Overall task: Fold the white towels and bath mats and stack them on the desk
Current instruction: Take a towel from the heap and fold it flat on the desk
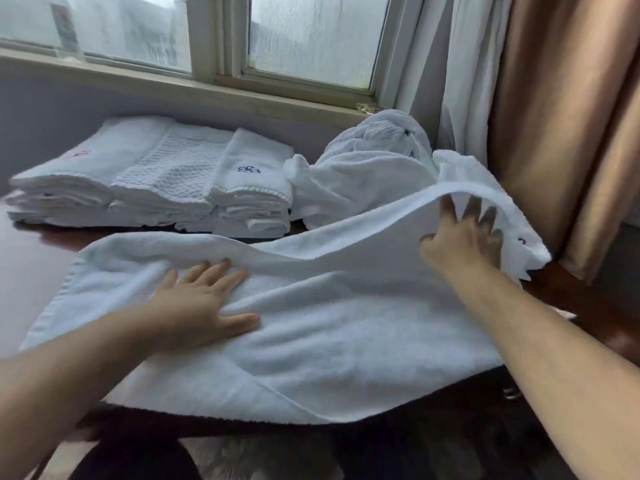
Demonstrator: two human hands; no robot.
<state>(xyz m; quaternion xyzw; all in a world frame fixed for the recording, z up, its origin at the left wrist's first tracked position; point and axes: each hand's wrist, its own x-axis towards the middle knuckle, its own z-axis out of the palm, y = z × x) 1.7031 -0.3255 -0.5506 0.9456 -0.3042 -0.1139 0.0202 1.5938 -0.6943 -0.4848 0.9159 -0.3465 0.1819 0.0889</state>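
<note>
A white bath towel (329,341) lies spread across the near part of the dark desk (31,247). The left hand (204,306) presses flat on it, fingers straight, likely pinning it against sliding. The right hand (464,240), fingers spread and gripping nothing, reaches under the raised far-right edge, seemingly to smooth the fold. The near hem overhangs the desk edge. Folded stacks (149,181) sit far left and an unfolded heap (367,168) far right, beside the curtain (561,116), leaving little room.

White towel (311,323), waffle-patterned bath mat (173,168), blue monogram (248,169), tan curtain (554,116), dark desk (31,244)
</note>
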